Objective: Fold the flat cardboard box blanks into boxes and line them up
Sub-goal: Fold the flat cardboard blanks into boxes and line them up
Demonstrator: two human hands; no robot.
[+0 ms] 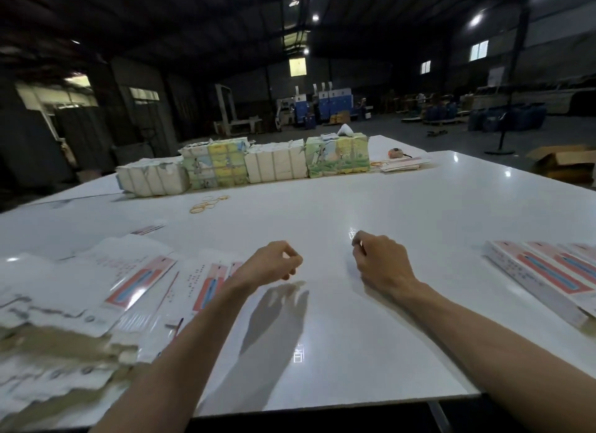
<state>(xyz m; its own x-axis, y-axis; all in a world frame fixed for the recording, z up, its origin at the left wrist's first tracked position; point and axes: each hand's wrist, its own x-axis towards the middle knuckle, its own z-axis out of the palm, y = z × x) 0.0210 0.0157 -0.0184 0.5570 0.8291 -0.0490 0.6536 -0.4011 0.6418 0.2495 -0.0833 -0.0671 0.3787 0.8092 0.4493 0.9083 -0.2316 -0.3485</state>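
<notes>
Flat box blanks (135, 281), white with a pink and blue print, lie spread in a loose pile at the left of the white table (371, 200). Folded boxes (545, 271) of the same print lie side by side in a row at the right edge. My left hand (274, 263) hovers over the bare middle of the table, fingers loosely curled, holding nothing. My right hand (380, 260) hangs a little to the right of it, fingers curled under, and nothing shows in its grip. Neither hand touches a blank or a box.
Bundled stacks of packs (277, 163) form a row across the far side of the table. Loose rubber bands (209, 202) lie in front of them. A few blanks and a tape measure (395, 153) sit at the far right. The table's front edge runs just below my forearms.
</notes>
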